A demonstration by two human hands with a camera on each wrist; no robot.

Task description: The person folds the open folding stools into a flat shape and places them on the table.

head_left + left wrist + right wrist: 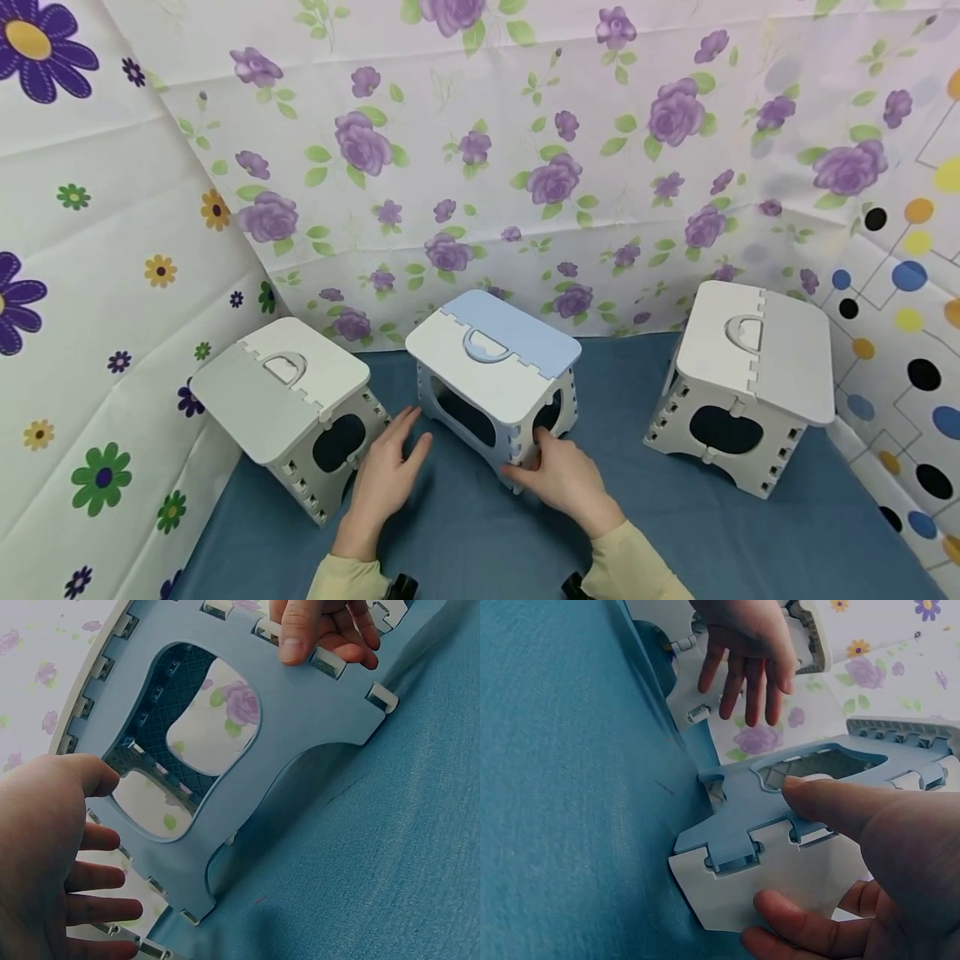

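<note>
A blue and white folding step stool stands upright in the middle, with a handle cut into its top. My right hand grips its near right corner. In the right wrist view, the thumb lies on the blue side panel while curled fingers reach round the white panel. My left hand is held between this stool and the white and grey folding stool on the left. Its fingers are extended, and it holds nothing. The left wrist view has its thumb beside the blue panel's opening; contact cannot be told.
Another white and grey folding stool stands at the right. All three are on a blue cloth. Behind them hangs a purple-flowered sheet, with patterned sheets on the left and right.
</note>
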